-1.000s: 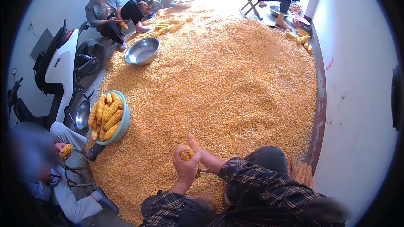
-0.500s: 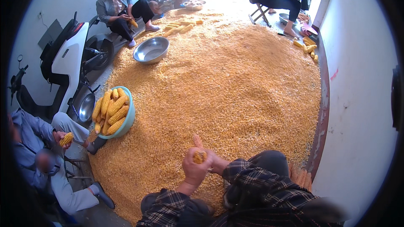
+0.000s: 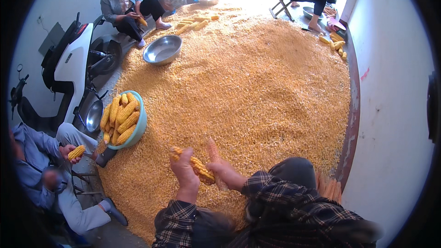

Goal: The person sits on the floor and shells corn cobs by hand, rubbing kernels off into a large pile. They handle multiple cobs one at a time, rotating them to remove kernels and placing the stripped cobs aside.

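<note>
My left hand (image 3: 185,173) is closed around a yellow ear of corn (image 3: 200,169), which slants down to the right with part of its kernels gone. In my right hand (image 3: 227,173) is a stripped, pinkish corn cob (image 3: 212,149), its upper end pointing away from me. The lower end of the ear meets the cob beside my right fingers. Beneath both hands spreads a wide layer of loose corn kernels (image 3: 248,96).
Left of me stand a light-blue basin (image 3: 143,126) of whole ears and a steel basin (image 3: 169,59). A seated co-worker (image 3: 39,156) and a white scooter (image 3: 76,71) line the left side. Stripped cobs (image 3: 329,188) lie by the right wall.
My hands have moved apart, the left one going left and up. The ear now shows lengthwise instead of end-on. The cob stays in my right hand.
</note>
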`<state>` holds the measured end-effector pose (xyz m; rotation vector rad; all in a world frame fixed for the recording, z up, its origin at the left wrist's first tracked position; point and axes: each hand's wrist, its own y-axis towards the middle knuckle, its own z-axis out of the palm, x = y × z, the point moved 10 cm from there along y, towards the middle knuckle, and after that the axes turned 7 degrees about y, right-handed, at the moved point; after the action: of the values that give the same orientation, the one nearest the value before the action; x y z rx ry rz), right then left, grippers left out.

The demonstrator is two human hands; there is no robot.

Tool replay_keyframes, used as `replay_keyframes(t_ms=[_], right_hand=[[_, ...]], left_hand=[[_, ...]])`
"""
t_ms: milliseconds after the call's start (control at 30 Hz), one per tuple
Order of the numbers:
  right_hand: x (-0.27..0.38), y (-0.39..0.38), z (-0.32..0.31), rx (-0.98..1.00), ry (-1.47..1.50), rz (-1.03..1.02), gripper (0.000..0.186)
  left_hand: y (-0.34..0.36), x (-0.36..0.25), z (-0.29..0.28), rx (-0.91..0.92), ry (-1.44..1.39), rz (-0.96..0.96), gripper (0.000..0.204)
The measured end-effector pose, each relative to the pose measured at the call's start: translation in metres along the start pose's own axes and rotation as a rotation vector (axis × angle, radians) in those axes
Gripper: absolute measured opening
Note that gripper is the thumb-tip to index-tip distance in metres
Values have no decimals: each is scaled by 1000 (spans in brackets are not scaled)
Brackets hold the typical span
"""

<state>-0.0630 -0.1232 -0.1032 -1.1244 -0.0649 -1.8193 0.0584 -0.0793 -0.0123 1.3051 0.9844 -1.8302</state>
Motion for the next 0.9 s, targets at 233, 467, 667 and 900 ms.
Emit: replay_keyframes(t_ms=[233,467,667,900], right_hand=[[-19,6,2,168,427,303,31],[25,-18,36,165,217,167,31],[6,1,10,22,-22,26,33],[-16,15,-16,-3,288,161,32]], left_hand=[[-57,-21,57,465,456,341,21],[-2,-2,4,150,0,-10,13],[-14,21,6,124,79,-29,12],[-46,8,50,392,350,148,17]])
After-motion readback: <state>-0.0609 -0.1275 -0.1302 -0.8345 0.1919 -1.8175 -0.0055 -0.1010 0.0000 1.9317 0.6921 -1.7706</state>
